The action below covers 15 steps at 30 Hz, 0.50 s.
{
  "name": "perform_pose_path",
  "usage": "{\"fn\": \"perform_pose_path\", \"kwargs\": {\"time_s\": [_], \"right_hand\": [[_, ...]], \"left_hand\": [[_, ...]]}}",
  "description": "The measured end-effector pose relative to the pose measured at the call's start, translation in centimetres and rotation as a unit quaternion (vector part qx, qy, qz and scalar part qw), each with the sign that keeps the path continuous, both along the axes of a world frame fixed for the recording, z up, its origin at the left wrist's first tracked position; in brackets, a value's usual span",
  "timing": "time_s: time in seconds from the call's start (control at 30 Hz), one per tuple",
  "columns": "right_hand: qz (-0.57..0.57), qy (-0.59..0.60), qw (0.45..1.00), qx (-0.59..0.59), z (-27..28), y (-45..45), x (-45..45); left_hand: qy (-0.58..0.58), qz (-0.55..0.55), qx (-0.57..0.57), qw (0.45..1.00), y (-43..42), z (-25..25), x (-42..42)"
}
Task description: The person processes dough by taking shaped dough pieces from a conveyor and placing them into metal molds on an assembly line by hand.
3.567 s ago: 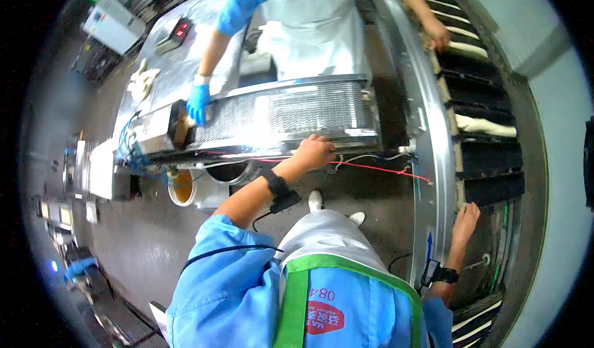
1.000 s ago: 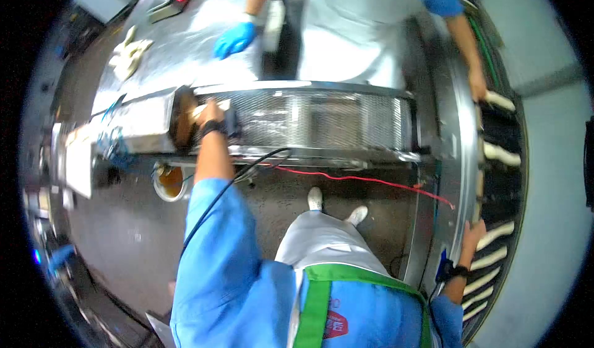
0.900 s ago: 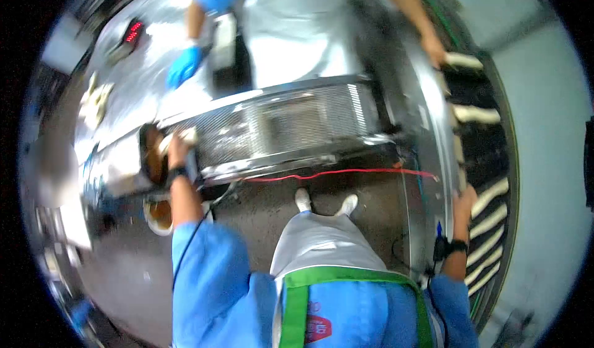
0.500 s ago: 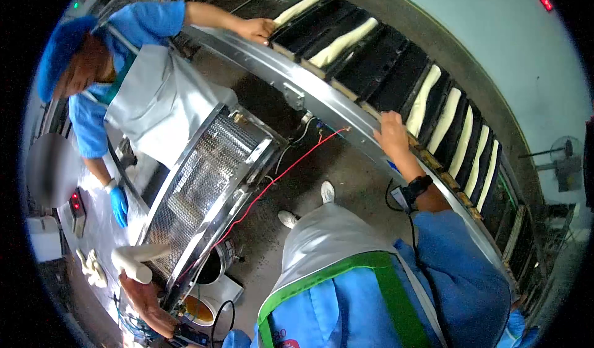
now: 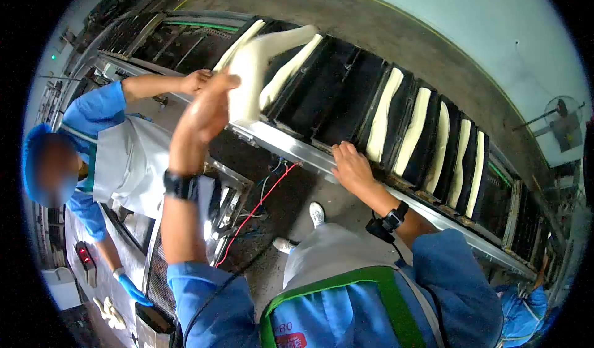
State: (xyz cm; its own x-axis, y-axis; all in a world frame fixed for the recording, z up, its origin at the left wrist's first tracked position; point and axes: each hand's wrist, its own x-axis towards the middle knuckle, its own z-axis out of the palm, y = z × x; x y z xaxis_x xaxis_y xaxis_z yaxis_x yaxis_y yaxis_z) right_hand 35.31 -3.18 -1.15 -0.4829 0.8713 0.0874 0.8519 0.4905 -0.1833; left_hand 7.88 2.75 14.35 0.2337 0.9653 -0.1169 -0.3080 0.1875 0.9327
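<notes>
My left hand (image 5: pixel 203 110) is closed around a long, pale strip of dough (image 5: pixel 249 79), lifted over the near edge of the black moulds. The dough bends at its top and is smeared by motion. My right hand (image 5: pixel 352 167) rests on the near rim of a black mould (image 5: pixel 340 94), fingers stretched out, with no dough in it. To its right, several dough strips (image 5: pixel 413 131) lie lengthwise, one per mould. Another strip (image 5: pixel 288 76) lies in a mould behind the held dough.
A co-worker (image 5: pixel 133 156) stands at the left, one hand by the far-left dough strip, the other blue-gloved (image 5: pixel 133 289). Dough pieces (image 5: pixel 110 313) lie on the metal table (image 5: pixel 117 267). A red cable (image 5: pixel 247 218) hangs below the metal rail (image 5: pixel 278 141). Another person (image 5: pixel 523 311) is at lower right.
My left hand has carried the dough from the metal mesh machine at lower left up to the moulds. My right hand has shifted left along the rim. The head view has turned.
</notes>
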Motion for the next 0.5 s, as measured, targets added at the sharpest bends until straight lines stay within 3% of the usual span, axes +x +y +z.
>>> {"fn": "perform_pose_path", "kwargs": {"time_s": [0.03, 0.07, 0.1, 0.13, 0.17, 0.23, 0.37, 0.5], "right_hand": [[-0.003, -0.001, 1.0, -0.001, -0.1, 0.0, 0.0], [-0.001, 0.009, 0.999, 0.037, -0.1, -0.1, 0.0], [0.001, 0.019, 0.997, 0.076, -0.1, -0.1, 0.0], [0.007, 0.015, 0.995, 0.094, -0.2, 0.0, 0.0], [0.006, 0.015, 0.996, 0.088, -0.1, 0.0, 0.0], [0.009, 0.036, 0.998, 0.05, 0.6, -0.1, 0.0], [0.006, 0.03, 0.998, 0.061, 0.7, 0.1, -0.2], [-0.002, 0.016, 0.998, 0.067, 0.7, 0.2, -0.5]], "left_hand": [[0.092, -0.051, -0.011, 0.994, 0.7, 0.3, 1.6], [0.298, -0.067, 0.009, 0.952, 3.0, -2.9, 1.6], [0.296, -0.028, 0.041, 0.954, 4.2, -7.4, 1.8], [0.513, 0.027, 0.121, 0.849, 5.8, -11.4, 1.6], [0.583, 0.03, 0.17, 0.794, 6.3, -13.9, 1.3], [0.557, -0.041, 0.117, 0.821, 5.4, -14.9, 1.9], [0.688, -0.09, 0.118, 0.711, 3.8, -12.3, 5.5], [0.691, -0.123, 0.21, 0.68, 7.6, -15.2, 6.9]]}}
